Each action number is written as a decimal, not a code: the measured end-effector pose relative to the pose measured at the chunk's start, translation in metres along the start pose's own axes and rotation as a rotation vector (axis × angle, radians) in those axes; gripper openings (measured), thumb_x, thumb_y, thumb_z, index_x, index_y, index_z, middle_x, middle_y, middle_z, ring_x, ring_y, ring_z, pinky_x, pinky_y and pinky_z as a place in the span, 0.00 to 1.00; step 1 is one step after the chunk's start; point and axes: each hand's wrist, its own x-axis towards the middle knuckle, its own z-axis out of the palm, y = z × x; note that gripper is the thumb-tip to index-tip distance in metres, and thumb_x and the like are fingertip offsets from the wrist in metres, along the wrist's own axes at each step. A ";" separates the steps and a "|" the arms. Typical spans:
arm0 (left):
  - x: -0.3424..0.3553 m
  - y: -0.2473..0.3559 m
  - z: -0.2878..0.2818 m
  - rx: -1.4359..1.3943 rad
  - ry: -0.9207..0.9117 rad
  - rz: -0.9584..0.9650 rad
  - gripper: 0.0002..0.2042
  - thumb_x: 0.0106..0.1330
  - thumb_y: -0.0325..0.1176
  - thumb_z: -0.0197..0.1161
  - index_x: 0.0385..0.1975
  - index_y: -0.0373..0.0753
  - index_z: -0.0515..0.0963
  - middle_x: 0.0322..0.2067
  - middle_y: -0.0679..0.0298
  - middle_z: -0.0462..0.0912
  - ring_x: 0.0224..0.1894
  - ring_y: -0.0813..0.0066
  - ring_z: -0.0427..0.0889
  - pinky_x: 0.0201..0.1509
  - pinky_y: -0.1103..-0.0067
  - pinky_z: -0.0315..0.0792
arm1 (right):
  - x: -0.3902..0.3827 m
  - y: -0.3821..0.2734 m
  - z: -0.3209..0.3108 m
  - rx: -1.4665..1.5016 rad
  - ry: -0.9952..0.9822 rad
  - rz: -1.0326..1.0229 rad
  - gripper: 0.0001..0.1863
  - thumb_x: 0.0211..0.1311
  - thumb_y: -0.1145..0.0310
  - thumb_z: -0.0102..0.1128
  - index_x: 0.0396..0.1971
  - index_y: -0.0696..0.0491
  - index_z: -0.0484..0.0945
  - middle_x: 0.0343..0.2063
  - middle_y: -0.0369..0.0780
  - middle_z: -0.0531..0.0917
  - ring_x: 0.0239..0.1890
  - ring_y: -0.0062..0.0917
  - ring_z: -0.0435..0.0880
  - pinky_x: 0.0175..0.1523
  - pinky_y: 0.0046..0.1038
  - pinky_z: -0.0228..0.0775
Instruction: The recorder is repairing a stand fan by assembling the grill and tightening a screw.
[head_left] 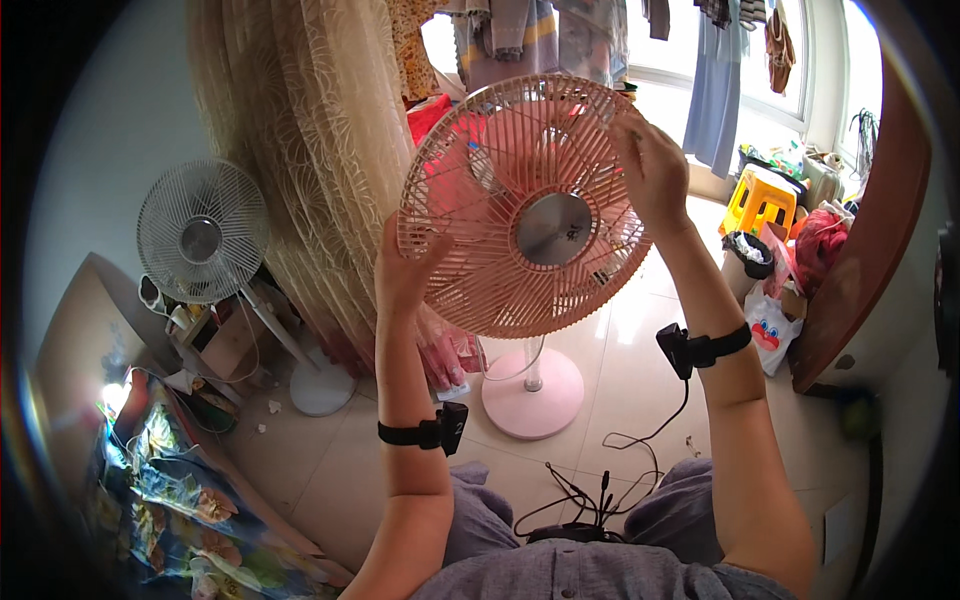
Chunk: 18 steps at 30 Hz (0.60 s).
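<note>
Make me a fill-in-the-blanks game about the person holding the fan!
1. Both hands hold the grille of the ____ fan.
2. The left hand grips the grille's ____ edge.
3. The white fan stands to the person's ____.
4. Each forearm wears a ____ strap.

Missing words: pink; left; left; black

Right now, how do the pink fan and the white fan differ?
The pink fan is salmon coloured; the white fan is pale. The left hand and right hand grip the pink fan's grille rim; the white fan is untouched. The pink fan looms larger, nearer the camera; the white fan stands back left by the curtain. Both are pedestal fans with round bases.
</note>
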 end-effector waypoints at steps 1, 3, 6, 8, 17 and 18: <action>0.000 -0.001 -0.001 0.030 0.017 -0.006 0.30 0.50 0.39 0.74 0.53 0.38 0.71 0.43 0.64 0.81 0.45 0.75 0.78 0.52 0.77 0.70 | -0.001 -0.002 0.001 0.006 0.001 0.004 0.06 0.59 0.73 0.59 0.36 0.55 0.78 0.28 0.41 0.82 0.34 0.36 0.82 0.40 0.34 0.73; 0.000 -0.003 -0.003 -0.031 0.010 -0.020 0.30 0.50 0.39 0.74 0.53 0.38 0.71 0.43 0.64 0.81 0.45 0.75 0.79 0.52 0.77 0.70 | -0.004 -0.005 0.001 0.018 -0.076 -0.189 0.07 0.58 0.72 0.59 0.36 0.55 0.78 0.29 0.41 0.82 0.34 0.37 0.81 0.39 0.34 0.73; 0.001 -0.005 -0.003 -0.043 0.012 0.009 0.30 0.50 0.41 0.74 0.53 0.38 0.71 0.43 0.64 0.81 0.45 0.75 0.79 0.52 0.77 0.70 | -0.011 -0.003 0.010 -0.004 -0.251 -0.240 0.08 0.58 0.72 0.58 0.38 0.55 0.78 0.29 0.40 0.82 0.34 0.36 0.81 0.40 0.36 0.73; 0.001 -0.003 -0.003 0.010 0.023 0.047 0.30 0.50 0.41 0.74 0.52 0.37 0.71 0.42 0.64 0.81 0.45 0.75 0.79 0.52 0.76 0.70 | -0.006 0.000 0.011 -0.146 -0.245 -0.226 0.08 0.58 0.71 0.57 0.37 0.55 0.78 0.28 0.40 0.81 0.34 0.37 0.81 0.41 0.37 0.72; -0.001 0.007 -0.003 0.061 0.014 0.047 0.28 0.49 0.40 0.74 0.49 0.38 0.73 0.39 0.64 0.82 0.42 0.74 0.80 0.49 0.76 0.71 | 0.005 -0.030 0.004 -0.081 -0.486 -0.129 0.06 0.60 0.71 0.55 0.34 0.56 0.77 0.25 0.43 0.81 0.31 0.38 0.82 0.39 0.39 0.72; -0.001 0.005 -0.002 0.085 0.029 0.061 0.28 0.49 0.40 0.75 0.49 0.38 0.73 0.38 0.64 0.82 0.41 0.75 0.80 0.48 0.76 0.71 | 0.008 -0.029 0.004 -0.103 -0.448 -0.173 0.05 0.60 0.71 0.55 0.33 0.56 0.77 0.23 0.43 0.81 0.30 0.39 0.82 0.38 0.39 0.72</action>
